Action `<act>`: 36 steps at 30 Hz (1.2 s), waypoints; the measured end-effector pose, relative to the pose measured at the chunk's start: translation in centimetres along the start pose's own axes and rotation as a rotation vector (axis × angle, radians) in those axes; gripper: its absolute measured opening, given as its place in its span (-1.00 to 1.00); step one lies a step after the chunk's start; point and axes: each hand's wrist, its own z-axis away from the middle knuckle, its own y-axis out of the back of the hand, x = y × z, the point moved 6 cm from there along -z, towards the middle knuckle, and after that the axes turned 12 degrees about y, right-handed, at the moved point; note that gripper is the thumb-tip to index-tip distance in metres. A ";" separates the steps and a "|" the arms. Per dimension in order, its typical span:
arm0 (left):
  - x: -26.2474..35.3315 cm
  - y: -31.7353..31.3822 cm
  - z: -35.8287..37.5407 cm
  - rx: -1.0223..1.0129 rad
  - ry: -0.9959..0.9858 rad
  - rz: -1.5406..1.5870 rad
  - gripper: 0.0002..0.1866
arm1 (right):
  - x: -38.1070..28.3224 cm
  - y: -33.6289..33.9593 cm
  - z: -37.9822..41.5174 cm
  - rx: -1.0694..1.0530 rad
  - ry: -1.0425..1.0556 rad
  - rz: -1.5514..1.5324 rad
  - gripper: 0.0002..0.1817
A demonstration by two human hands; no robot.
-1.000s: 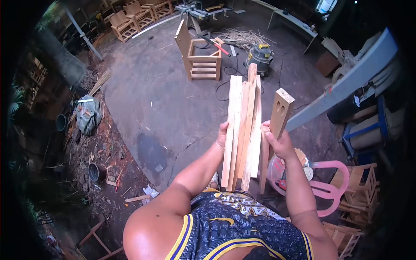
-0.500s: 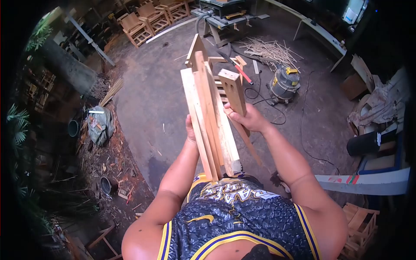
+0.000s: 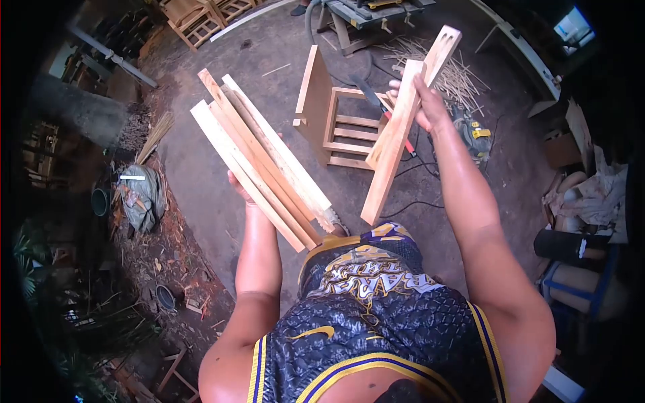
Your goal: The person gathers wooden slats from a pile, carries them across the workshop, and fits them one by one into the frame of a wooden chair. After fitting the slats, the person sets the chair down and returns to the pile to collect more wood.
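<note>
Presumably stiff and fairly light, the wooden strips (image 3: pixel 262 154) are cradled mid-length above the floor (image 3: pixel 282 101) by the left hand (image 3: pixel 240 188), while boards (image 3: pixel 393 148) are gripped toward their upper ends by the right hand (image 3: pixel 428 107), where lower holding would likely balance better.

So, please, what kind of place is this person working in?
Probably a woodworking or furniture workshop. The left hand holds a bundle of wood pieces, a wooden chair frame stands ahead, and thin wood strips lie heaped beyond it.
</note>
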 end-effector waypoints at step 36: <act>-2.8 13.1 -17.1 0.351 0.156 0.294 0.21 | 46.3 19.1 -22.0 0.364 -0.638 0.597 -0.28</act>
